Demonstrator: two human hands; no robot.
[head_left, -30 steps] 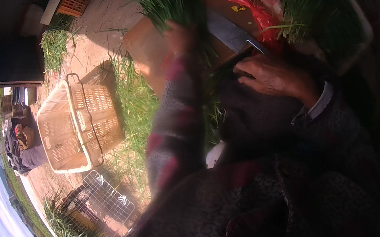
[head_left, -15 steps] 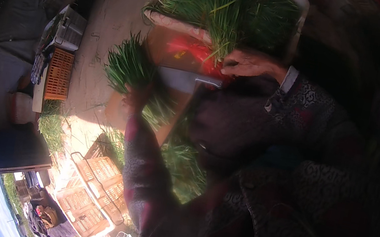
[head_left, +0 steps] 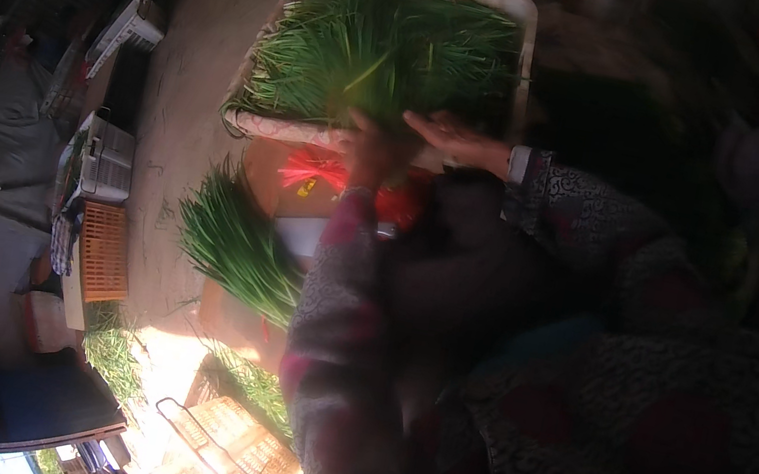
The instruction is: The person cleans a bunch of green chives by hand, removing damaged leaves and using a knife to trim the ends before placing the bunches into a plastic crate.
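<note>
Head-worn fisheye, facing down, above hands [head_left: 464, 144]

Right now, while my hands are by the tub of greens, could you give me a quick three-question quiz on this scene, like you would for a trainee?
1. Pick one: the plastic strips between the tub and the knife are: A) blue; B) red; C) white.
2. True or false: the bunch of greens to the left of the knife lies inside the tub.
3. Short answer: which forearm partly covers the knife in this view?

Key
1. B, red.
2. False; it lies outside the tub.
3. The left forearm.
</note>
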